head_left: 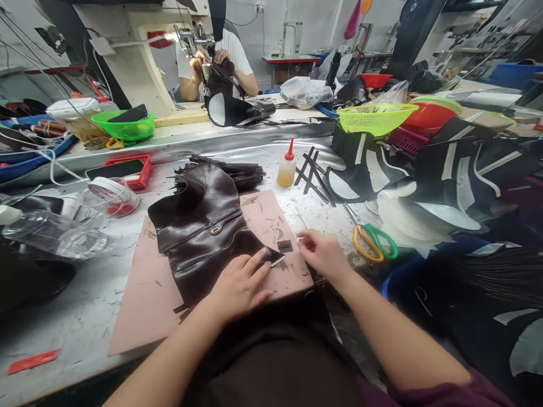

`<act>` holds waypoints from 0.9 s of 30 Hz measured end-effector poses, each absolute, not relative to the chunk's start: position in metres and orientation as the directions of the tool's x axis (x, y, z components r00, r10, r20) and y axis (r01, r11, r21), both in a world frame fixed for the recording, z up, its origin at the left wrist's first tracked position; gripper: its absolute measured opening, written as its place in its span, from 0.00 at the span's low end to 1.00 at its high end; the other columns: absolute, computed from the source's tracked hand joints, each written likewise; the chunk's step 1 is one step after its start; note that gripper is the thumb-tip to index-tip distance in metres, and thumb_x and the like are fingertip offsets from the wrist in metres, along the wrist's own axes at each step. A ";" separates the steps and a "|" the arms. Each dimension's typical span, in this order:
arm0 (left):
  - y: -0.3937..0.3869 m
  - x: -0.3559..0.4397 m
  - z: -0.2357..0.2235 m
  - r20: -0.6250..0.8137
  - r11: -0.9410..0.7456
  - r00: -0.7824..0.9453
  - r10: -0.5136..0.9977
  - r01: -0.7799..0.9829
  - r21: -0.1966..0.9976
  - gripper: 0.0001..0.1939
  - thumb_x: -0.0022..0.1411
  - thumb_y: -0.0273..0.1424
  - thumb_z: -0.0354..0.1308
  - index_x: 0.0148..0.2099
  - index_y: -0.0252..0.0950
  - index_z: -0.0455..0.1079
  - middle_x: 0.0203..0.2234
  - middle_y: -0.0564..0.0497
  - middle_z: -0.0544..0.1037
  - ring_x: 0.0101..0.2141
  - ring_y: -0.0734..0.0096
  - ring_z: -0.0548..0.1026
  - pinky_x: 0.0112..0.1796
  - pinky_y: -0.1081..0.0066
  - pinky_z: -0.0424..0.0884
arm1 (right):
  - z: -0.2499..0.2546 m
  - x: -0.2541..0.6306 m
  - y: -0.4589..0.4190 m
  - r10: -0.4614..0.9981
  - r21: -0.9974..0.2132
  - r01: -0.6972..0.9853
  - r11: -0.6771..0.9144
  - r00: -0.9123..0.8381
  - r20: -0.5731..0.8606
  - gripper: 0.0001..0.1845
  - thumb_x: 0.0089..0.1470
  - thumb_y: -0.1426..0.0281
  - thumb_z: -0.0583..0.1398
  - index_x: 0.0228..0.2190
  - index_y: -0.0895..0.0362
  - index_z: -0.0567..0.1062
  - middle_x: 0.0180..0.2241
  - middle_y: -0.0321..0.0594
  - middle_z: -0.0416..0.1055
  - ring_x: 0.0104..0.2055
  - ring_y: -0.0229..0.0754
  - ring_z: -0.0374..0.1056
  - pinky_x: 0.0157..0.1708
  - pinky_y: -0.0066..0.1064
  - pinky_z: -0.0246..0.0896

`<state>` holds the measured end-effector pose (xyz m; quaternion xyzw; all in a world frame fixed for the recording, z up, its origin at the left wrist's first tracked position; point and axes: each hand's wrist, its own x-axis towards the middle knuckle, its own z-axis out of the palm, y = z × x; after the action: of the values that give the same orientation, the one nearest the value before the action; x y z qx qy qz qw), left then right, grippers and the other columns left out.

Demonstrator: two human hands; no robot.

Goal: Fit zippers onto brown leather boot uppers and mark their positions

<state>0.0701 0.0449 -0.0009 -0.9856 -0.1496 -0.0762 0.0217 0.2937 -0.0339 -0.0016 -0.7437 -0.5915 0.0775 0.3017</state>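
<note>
A glossy dark brown leather boot upper [203, 217] with a small metal ornament lies on a pink board [139, 305]. My left hand [241, 282] rests on its lower right part, fingers stretched out. Just past the fingertips, a narrow white strip [278, 260] shows at the leather's pointed corner. Beside that corner sits a small dark leather scrap [285, 246]. My right hand [324, 254] is at the board's right edge with thumb and fingers pinched together. What they hold, if anything, is hidden. A thin pale stick [302, 219] shows just beyond those fingers.
Dark strips [314, 175] and a glue bottle [287, 164] with a red tip lie behind the board. Scissors [373, 240] are right of my right hand, near stacked boot pieces [360, 164]. A clear bottle [55, 232] lies left. Across the table, a person works at a sewing machine [139, 51].
</note>
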 end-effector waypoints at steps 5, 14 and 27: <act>0.042 0.071 0.002 0.057 -0.948 0.947 0.317 0.319 -0.021 0.27 0.61 0.47 0.47 0.56 0.37 0.64 0.56 0.50 0.65 0.44 0.59 0.65 0.49 0.62 0.61 | 0.000 0.312 -0.050 0.929 -0.582 0.812 -0.047 0.249 0.272 0.09 0.52 0.72 0.54 0.33 0.57 0.73 0.31 0.41 0.75 0.33 0.42 0.71 0.33 0.33 0.67; 0.040 0.073 0.010 0.073 -0.931 0.928 0.366 0.365 0.026 0.22 0.62 0.37 0.48 0.55 0.32 0.64 0.52 0.50 0.69 0.42 0.62 0.67 0.46 0.63 0.66 | 0.004 0.297 -0.041 0.882 -0.196 0.882 0.428 -0.361 0.303 0.17 0.50 0.80 0.52 0.40 0.60 0.73 0.39 0.46 0.75 0.42 0.48 0.67 0.41 0.41 0.61; 0.042 0.081 -0.003 0.302 -0.945 0.896 0.326 0.316 0.083 0.17 0.62 0.33 0.46 0.48 0.30 0.67 0.42 0.45 0.76 0.46 0.64 0.72 0.47 0.66 0.70 | -0.013 0.318 -0.076 0.912 -0.575 0.804 -0.150 0.338 0.234 0.11 0.51 0.71 0.54 0.39 0.55 0.68 0.24 0.36 0.71 0.26 0.42 0.69 0.28 0.32 0.62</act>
<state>0.0807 0.0424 -0.0028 -0.9735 -0.1648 -0.1579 -0.0161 0.3180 -0.0760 -0.0125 -0.7536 -0.5693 0.0848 0.3175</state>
